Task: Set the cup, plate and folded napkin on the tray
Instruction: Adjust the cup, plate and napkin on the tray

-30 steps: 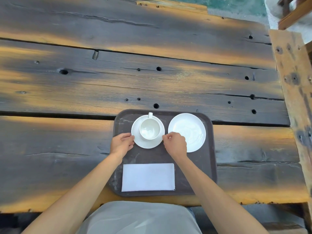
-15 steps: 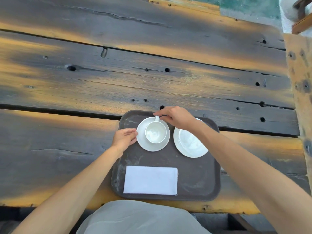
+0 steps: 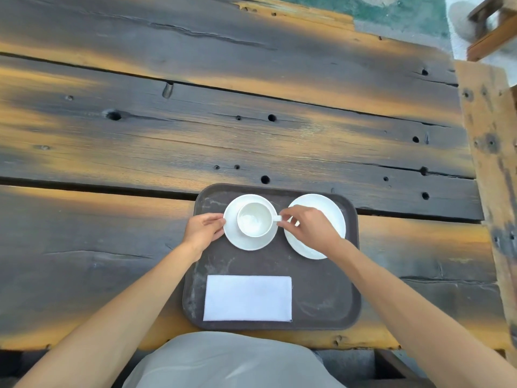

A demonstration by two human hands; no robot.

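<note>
Right hand (image 3: 307, 231) pinches the cup (image 3: 254, 219) by its little handle, likely to set it pointing toward that side, where a right hand reaches it. Left hand (image 3: 202, 232) holds the saucer (image 3: 249, 243) by its near edge, thumb and fingers on the rim, probably steadying it so it won't slide on the tray (image 3: 321, 289). The plate (image 3: 333, 214) lies under and beyond the right hand. The folded napkin (image 3: 247, 298) lies flat below both hands, toward the body. Everything sits on the tray, tray on the tabletop (image 3: 195, 130).
</note>
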